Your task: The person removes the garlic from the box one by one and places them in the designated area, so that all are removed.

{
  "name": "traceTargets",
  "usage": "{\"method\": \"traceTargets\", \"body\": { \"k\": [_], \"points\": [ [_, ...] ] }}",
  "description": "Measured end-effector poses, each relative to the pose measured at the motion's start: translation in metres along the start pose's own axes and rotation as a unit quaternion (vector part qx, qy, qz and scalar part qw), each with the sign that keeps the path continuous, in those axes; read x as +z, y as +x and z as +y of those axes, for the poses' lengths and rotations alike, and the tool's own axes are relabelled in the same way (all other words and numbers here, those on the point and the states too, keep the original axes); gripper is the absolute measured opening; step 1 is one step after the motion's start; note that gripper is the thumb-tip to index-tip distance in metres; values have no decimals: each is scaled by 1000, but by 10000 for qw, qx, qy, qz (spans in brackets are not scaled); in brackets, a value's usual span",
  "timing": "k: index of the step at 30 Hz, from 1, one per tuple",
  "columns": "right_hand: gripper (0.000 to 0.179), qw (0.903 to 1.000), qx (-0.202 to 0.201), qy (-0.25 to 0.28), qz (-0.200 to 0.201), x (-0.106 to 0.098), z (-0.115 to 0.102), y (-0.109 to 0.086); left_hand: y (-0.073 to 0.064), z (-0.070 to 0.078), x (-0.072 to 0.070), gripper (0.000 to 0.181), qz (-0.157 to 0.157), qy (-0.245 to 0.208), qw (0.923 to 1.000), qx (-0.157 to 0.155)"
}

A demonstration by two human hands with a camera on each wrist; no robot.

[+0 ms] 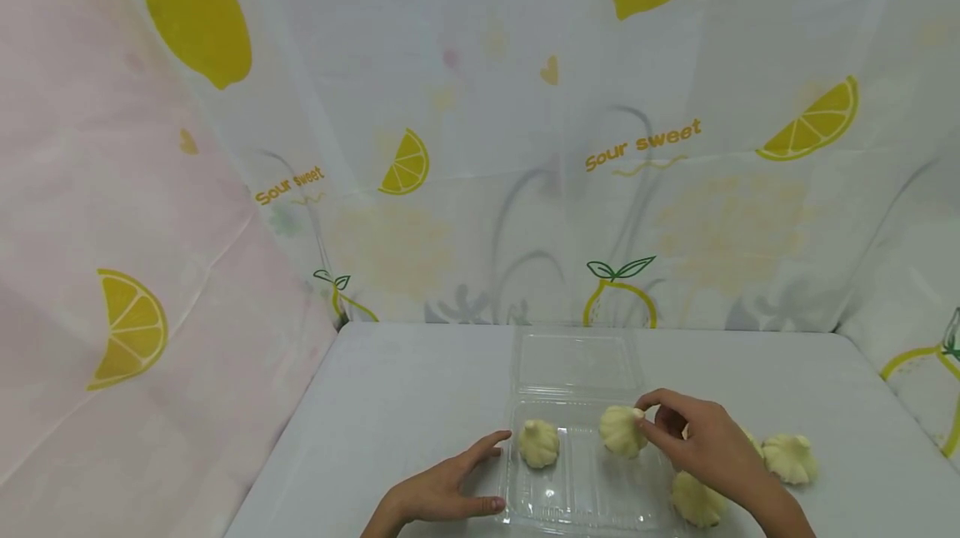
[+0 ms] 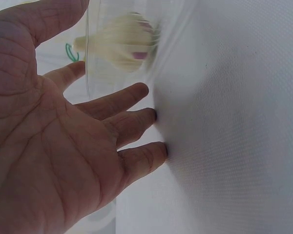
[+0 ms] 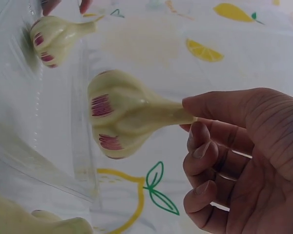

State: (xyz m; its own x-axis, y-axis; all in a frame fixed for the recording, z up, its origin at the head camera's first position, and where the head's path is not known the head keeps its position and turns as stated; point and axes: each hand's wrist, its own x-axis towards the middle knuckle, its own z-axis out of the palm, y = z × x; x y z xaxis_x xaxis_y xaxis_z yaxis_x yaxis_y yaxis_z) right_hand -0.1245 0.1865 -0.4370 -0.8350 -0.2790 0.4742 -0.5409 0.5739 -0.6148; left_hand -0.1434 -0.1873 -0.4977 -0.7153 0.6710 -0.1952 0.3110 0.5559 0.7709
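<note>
My right hand (image 1: 708, 442) pinches a cream garlic bulb (image 1: 621, 431) by its stem, between thumb and forefinger. The bulb is held over the right half of a clear plastic box (image 1: 585, 480); purple streaks show on its base in the right wrist view. Inside the box on the left stands another garlic bulb (image 1: 538, 444), stem up. With fingers spread, my left hand (image 1: 442, 484) is at the box's left wall, thumb and fingertips right at the edge. In the left wrist view, the garlic inside shows through that wall.
The box's clear lid (image 1: 573, 359) lies folded back toward the rear wall. To the right of the box are more garlic bulbs: one near its front right corner (image 1: 697, 500), one farther right (image 1: 790, 459), and another partly hidden behind my right hand. Lemon-print cloth (image 1: 487, 246) hangs behind the white table.
</note>
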Motion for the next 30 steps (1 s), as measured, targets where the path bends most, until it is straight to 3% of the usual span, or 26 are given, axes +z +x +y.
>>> {"method": "traceTargets", "body": {
  "k": [19, 30],
  "points": [
    [26, 9989, 265, -29, 379, -27, 7, -13, -1, 1, 0, 77, 26, -21, 10000, -15],
    [18, 9952, 915, -216, 282, -46, 5, -22, 0, 1, 0, 77, 5, -34, 10000, -46]
  ]
}}
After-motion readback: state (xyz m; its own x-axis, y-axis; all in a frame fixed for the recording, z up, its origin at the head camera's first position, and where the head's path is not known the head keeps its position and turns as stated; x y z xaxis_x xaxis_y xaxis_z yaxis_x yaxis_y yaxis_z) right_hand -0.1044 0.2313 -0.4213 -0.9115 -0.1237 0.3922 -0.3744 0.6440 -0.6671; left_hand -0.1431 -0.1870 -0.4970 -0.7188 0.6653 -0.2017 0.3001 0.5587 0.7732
